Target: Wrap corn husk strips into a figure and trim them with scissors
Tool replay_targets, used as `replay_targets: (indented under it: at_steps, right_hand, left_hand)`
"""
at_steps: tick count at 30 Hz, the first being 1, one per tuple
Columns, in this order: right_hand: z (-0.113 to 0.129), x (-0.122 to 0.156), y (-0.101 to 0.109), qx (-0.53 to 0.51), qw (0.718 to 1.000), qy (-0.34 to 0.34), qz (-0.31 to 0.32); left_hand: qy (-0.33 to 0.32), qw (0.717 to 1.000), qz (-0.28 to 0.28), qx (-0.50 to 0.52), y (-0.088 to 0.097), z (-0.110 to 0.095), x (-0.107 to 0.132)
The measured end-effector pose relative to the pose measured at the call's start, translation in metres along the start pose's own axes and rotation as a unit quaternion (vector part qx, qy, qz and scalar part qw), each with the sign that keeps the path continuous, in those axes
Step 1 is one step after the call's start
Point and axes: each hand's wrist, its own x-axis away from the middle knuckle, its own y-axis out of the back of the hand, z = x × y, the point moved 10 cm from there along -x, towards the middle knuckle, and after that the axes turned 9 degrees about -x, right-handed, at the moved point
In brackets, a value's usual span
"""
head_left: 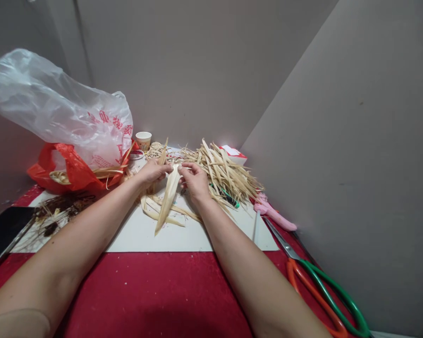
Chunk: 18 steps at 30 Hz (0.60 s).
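A pale dried corn husk (169,197) hangs point-down between my two hands, over the white board (134,241). My left hand (155,172) pinches its upper left edge, and a second narrow husk stands up behind those fingers. On the upper right edge, thumb and fingers of my right hand (195,180) are closed. More loose husk strips (150,206) lie on the board below. Beyond my right hand spreads a big pile of dried husk strips (229,173), partly covering a green-and-black tool (231,198).
Left stand a red plastic bag (74,166), a clear bag (63,103) and a paper cup (143,140). Dark fibres (59,211) and a black device (7,230) lie nearer. Large scissors (317,272) and a pink-handled tool (275,216) lie right, beside the grey wall (366,141).
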Motion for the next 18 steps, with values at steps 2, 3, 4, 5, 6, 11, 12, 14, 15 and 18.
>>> replay_targets:
  at_steps: [2, 3, 4, 5, 6, 11, 12, 14, 15, 18]
  right_hand:
    - [0.004, -0.002, 0.002, 0.012, 1.000, 0.014, -0.002]
    - [0.005, -0.003, 0.003, 0.019, 1.000, 0.020, -0.002]
    - [0.007, -0.004, 0.003, 0.027, 0.999, 0.026, -0.001]
    - [0.008, -0.004, 0.003, 0.035, 0.999, 0.033, 0.002]
    - [0.009, -0.004, 0.003, 0.044, 0.998, 0.038, 0.006]
    - [0.007, -0.004, -0.001, 0.065, 0.997, 0.031, 0.027]
    - [0.006, -0.004, -0.001, 0.056, 0.998, 0.022, 0.030]
    - [0.005, -0.004, -0.002, 0.030, 0.999, 0.000, 0.040]
    - [0.005, -0.003, -0.003, 0.017, 0.999, -0.012, 0.044]
    - [0.005, -0.001, -0.003, 0.003, 0.998, -0.047, 0.048]
  left_hand:
    - [0.006, 1.000, 0.009, -0.025, -0.005, -0.001, 0.002]
    - [0.005, 0.999, 0.011, -0.032, -0.007, -0.003, 0.004]
    - [0.003, 0.999, 0.011, -0.034, -0.009, -0.004, 0.004]
    - [0.000, 0.999, 0.010, -0.032, -0.011, -0.006, 0.005]
    - [-0.003, 1.000, 0.006, -0.029, -0.012, -0.008, 0.005]
    - [-0.015, 0.999, -0.019, -0.024, -0.007, -0.011, 0.003]
    - [-0.017, 1.000, -0.015, -0.020, -0.006, -0.011, 0.003]
    - [-0.019, 1.000, -0.005, -0.009, -0.006, -0.010, 0.002]
    - [-0.022, 1.000, -0.005, -0.006, -0.005, -0.011, 0.002]
    - [-0.038, 0.998, -0.041, -0.014, 0.003, -0.013, 0.001]
